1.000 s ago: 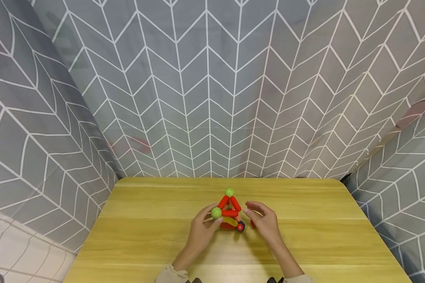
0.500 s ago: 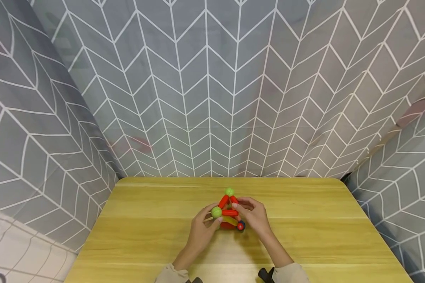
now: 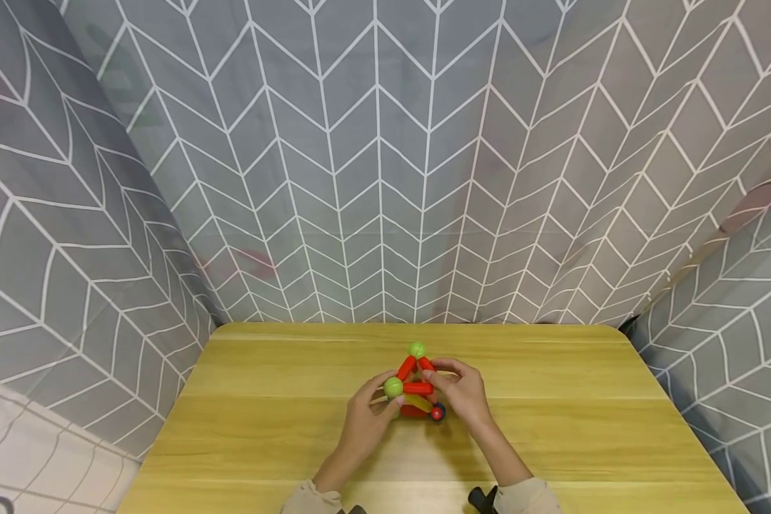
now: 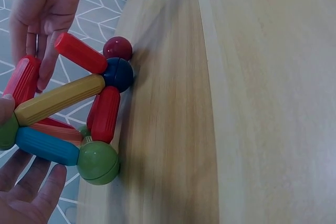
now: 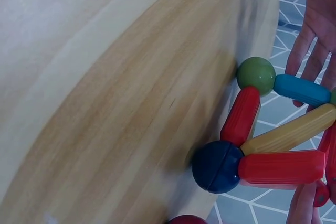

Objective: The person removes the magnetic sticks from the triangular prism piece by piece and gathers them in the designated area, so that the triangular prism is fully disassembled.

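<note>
A frame of magnetic rods and balls stands on the wooden table (image 3: pixel 263 428), between the two hands. My left hand (image 3: pixel 364 417) holds its upper left corner, thumb and fingers about a green ball (image 3: pixel 393 387). My right hand (image 3: pixel 460 391) pinches a red rod (image 3: pixel 427 365) at the upper right, near the end of a level red rod (image 3: pixel 416 388). Another green ball (image 3: pixel 417 349) tops the far corner. In the left wrist view, a yellow rod (image 4: pixel 60 99) slants down to a dark blue ball (image 4: pixel 119 74), and a blue rod (image 4: pixel 47 146) meets a lower green ball (image 4: pixel 98 162).
A loose-looking dark red ball (image 4: pixel 117 49) sits on the table beside the dark blue ball; the right hand hides it in the head view. A grey patterned curtain (image 3: pixel 398 178) hangs behind the table's far edge and along both sides.
My right hand has moved left to the frame and taken hold of the red rod at its upper right. The left hand and the frame have stayed almost still.
</note>
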